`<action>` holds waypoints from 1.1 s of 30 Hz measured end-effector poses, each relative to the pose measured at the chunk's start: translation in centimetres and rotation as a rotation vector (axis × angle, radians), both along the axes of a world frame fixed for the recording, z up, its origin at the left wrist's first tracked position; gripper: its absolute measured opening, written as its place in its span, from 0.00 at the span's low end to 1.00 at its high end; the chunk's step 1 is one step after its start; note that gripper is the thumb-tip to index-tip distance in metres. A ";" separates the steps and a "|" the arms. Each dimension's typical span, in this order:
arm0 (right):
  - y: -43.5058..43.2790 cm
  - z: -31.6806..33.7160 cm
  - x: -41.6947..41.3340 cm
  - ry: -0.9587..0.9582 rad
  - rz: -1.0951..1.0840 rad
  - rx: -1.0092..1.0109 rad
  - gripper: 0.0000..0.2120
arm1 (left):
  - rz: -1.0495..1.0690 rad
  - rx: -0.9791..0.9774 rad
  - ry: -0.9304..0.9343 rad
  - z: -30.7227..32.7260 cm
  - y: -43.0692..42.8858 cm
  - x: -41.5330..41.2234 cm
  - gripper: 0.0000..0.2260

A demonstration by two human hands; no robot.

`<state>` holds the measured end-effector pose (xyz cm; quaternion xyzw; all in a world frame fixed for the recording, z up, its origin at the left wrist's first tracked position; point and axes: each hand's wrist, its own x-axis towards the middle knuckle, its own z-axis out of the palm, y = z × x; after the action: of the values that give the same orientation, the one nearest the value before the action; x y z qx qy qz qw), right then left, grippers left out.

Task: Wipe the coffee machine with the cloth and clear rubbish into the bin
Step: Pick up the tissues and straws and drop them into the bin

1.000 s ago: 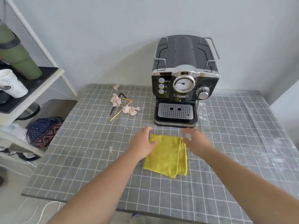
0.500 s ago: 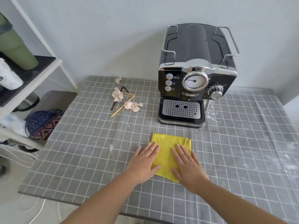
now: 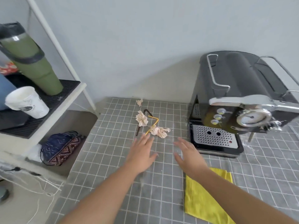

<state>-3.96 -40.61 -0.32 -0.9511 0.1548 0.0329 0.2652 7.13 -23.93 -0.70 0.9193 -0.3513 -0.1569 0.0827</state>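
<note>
Where both palms had lain flat on it half a second earlier, the yellow cloth [image 3: 205, 199] lay alone on the worktop [image 3: 113, 159], under the right forearm. Ahead, the left hand [image 3: 142, 152] and right hand [image 3: 189, 155] hovered empty, fingers [image 3: 146, 139] spread, near the crumpled tissues [image 3: 159, 130] and straws [image 3: 152, 125]. Rubbish probably came first; the coffee machine [image 3: 242, 102], far right, looked unwiped.

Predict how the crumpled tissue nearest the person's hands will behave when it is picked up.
The crumpled tissue looks thin and loosely scrunched, so it is probably very light and will squash under the fingers. Its ragged folds suggest it will not roll. It overlaps the yellow straw, so lifting it with the left hand may drag the straw.
</note>
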 end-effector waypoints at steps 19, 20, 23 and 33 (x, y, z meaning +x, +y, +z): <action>1.3 -3.4 13.2 0.107 -0.006 -0.140 0.19 | -0.133 -0.071 -0.081 -2.2 -2.7 16.7 0.16; 1.1 -3.8 13.3 0.073 -0.011 -0.134 0.17 | -0.120 -0.109 -0.079 -2.5 -2.8 16.8 0.13; 0.7 -4.6 13.1 -0.022 -0.046 -0.064 0.13 | -0.066 -0.256 -0.051 -3.2 -2.9 16.7 0.09; 0.3 -3.8 12.7 -0.269 -0.291 0.146 0.10 | 0.115 -0.641 -0.138 0.1 -4.6 22.4 0.08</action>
<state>8.79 -40.27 -4.11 -0.8928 0.2509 -0.1219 0.3537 29.57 -28.54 -0.64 0.8733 -0.3351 0.0294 0.3525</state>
